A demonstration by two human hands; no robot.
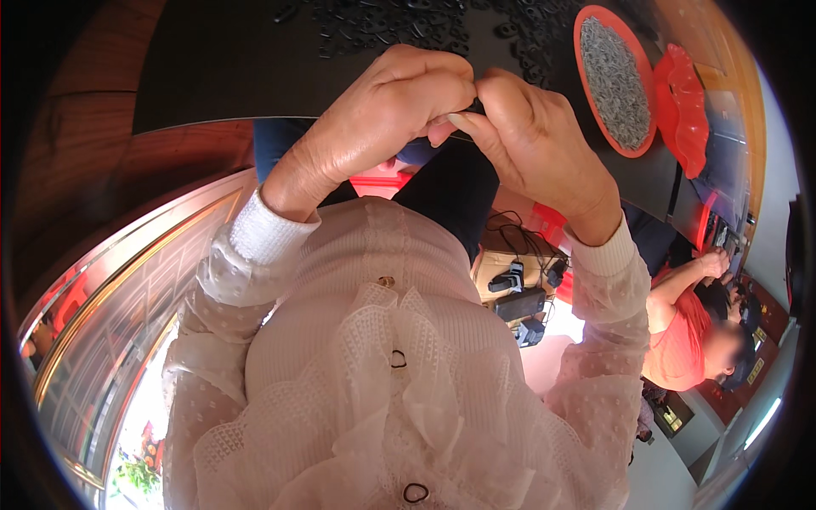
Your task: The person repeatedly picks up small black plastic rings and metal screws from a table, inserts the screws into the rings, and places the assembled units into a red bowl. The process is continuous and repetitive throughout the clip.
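Note:
My left hand [404, 93] and my right hand [540, 136] meet above the near edge of the black table [221, 76]. Both are closed, with thumbs and fingertips pressed together. Between them a bit of a small black part [477, 107] shows; the fingers hide most of it, so its shape cannot be told. Just beyond the hands, many small black parts [382, 25] with holes and loops lie scattered on the table. To the right of my right hand stands an orange-red oval bowl [580, 51], filled with small grey metal pieces [616, 85] that look like pins or screws.
A red wavy-rimmed dish [682, 110] sits right of the bowl. Below the table, a cardboard box [501, 255] carries black devices [520, 303] and cables. Farther right, another person in a red top [676, 340] works at the table. A glazed panel [127, 331] stands at left.

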